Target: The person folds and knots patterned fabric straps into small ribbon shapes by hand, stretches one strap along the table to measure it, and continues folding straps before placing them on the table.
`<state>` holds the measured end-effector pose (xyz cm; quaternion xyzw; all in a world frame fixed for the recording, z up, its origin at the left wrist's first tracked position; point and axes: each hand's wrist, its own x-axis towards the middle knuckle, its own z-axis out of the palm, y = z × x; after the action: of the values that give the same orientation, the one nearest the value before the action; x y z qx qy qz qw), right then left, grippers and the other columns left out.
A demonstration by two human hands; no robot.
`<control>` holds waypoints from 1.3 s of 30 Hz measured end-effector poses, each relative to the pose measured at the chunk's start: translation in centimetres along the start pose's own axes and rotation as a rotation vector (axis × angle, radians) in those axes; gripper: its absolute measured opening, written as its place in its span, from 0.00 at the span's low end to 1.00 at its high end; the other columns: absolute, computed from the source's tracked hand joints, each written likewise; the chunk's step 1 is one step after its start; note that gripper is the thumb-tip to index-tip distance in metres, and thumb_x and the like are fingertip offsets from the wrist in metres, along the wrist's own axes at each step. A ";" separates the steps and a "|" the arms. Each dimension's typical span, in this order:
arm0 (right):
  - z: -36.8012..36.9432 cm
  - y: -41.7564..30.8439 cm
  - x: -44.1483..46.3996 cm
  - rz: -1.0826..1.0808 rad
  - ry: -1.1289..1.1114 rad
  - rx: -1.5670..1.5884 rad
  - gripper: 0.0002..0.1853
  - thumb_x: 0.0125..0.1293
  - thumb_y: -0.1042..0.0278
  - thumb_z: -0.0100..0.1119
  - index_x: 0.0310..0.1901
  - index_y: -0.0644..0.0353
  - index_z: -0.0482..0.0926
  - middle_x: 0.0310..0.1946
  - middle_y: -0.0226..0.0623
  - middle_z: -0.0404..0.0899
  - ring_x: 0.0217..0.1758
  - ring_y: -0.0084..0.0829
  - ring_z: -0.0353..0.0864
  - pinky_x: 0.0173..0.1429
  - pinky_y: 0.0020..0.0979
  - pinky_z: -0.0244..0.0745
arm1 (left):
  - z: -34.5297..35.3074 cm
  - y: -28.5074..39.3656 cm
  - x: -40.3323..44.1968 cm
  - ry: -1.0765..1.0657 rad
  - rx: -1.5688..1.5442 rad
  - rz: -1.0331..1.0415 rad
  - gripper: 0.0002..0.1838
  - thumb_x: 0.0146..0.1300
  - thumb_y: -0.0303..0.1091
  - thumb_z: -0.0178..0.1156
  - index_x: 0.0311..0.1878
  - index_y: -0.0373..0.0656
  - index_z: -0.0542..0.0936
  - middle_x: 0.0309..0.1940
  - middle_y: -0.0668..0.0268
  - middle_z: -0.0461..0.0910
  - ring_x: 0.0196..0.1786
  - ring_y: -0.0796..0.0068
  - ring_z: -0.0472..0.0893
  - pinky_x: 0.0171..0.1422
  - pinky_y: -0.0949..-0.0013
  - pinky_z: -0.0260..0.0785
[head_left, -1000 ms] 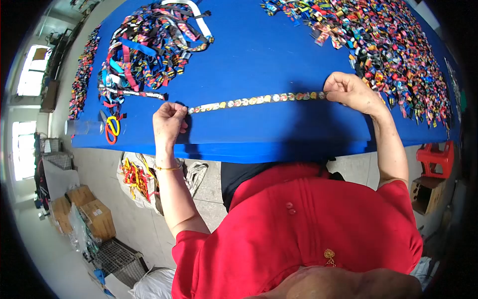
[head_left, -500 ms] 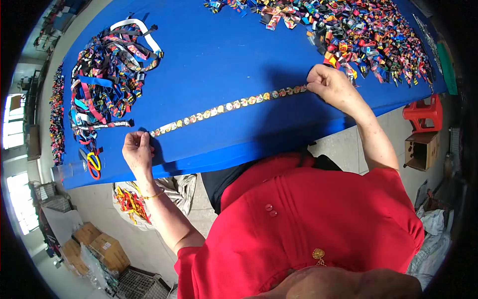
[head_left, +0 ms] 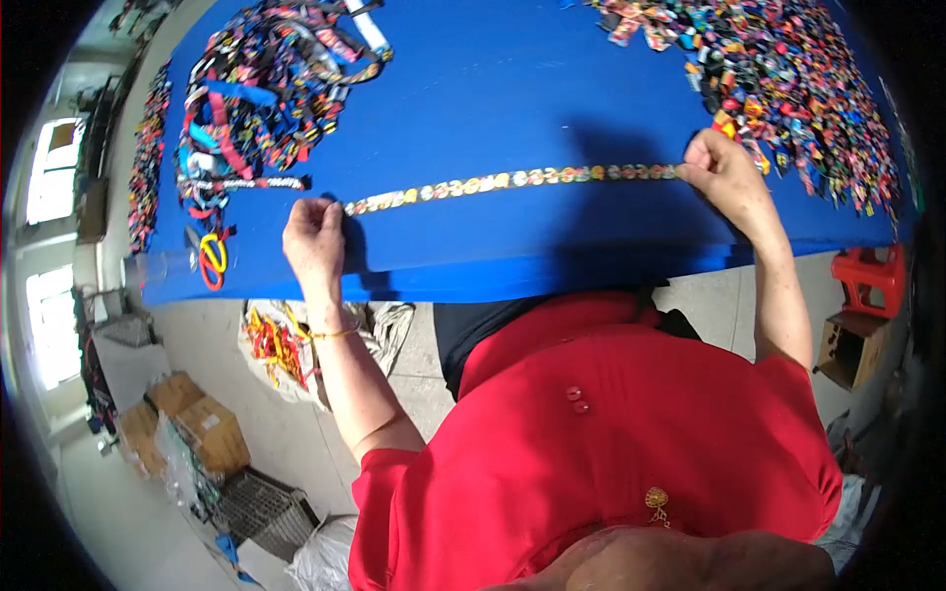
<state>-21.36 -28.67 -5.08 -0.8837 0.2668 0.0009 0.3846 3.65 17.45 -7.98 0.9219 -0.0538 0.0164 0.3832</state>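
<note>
Blue cloth [head_left: 463, 108] — left hand [head_left: 313, 241] and right hand [head_left: 731, 185] spread apart, fingers [head_left: 699, 164] pinching a patterned strip [head_left: 520, 178] taut.

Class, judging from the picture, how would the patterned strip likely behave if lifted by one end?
The patterned strip would probably droop, as it looks narrow and thin. It is likely light: the left hand and the right hand each seem to hold an end with just a pinch.

Strap [head_left: 512, 180] with multicoloured roundish motifs, blue tablecloth [head_left: 463, 108], red shirt [head_left: 601, 443], red-and-yellow scissor handles [head_left: 207, 265]
</note>
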 end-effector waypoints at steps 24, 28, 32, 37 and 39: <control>3.4 -3.3 -3.7 -0.295 0.379 -0.597 0.03 0.69 0.69 0.59 0.41 0.57 0.79 0.36 0.40 0.81 0.36 0.46 0.84 0.38 0.43 0.77 | 1.2 2.2 -2.6 0.226 0.309 0.279 0.06 0.64 0.28 0.64 0.38 0.38 0.78 0.34 0.52 0.80 0.37 0.48 0.81 0.43 0.53 0.74; 4.2 -2.9 -5.0 -0.373 0.365 -0.713 0.11 0.69 0.74 0.54 0.51 0.58 0.79 0.47 0.40 0.81 0.33 0.45 0.85 0.37 0.41 0.80 | 1.7 3.4 -3.9 0.220 0.469 0.331 0.07 0.63 0.24 0.59 0.44 0.37 0.77 0.36 0.51 0.80 0.41 0.48 0.81 0.46 0.54 0.75; 4.3 -3.0 -6.2 -0.315 0.278 -0.758 0.21 0.66 0.78 0.52 0.61 0.60 0.77 0.57 0.41 0.78 0.32 0.44 0.85 0.36 0.41 0.80 | 0.7 4.1 -5.3 0.105 0.661 0.448 0.19 0.57 0.18 0.56 0.54 0.36 0.76 0.45 0.52 0.81 0.47 0.53 0.81 0.52 0.56 0.74; 4.4 -4.2 -7.1 -0.338 0.241 -0.748 0.28 0.63 0.81 0.50 0.67 0.58 0.73 0.60 0.45 0.75 0.32 0.45 0.86 0.36 0.41 0.81 | -0.4 3.9 -7.2 -0.032 0.842 0.518 0.32 0.56 0.19 0.56 0.68 0.38 0.72 0.62 0.51 0.78 0.57 0.56 0.79 0.60 0.59 0.71; 4.5 -4.2 -7.3 -0.365 0.252 -0.755 0.30 0.62 0.81 0.50 0.68 0.57 0.72 0.60 0.46 0.75 0.31 0.46 0.85 0.36 0.41 0.81 | -0.3 4.1 -7.6 -0.056 0.855 0.448 0.33 0.56 0.19 0.55 0.70 0.39 0.72 0.64 0.52 0.77 0.60 0.54 0.79 0.64 0.59 0.69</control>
<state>-24.70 -19.79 -3.90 -0.9882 0.1321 -0.0775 -0.0073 -4.33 15.45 -5.40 0.9627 -0.2496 0.0943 -0.0446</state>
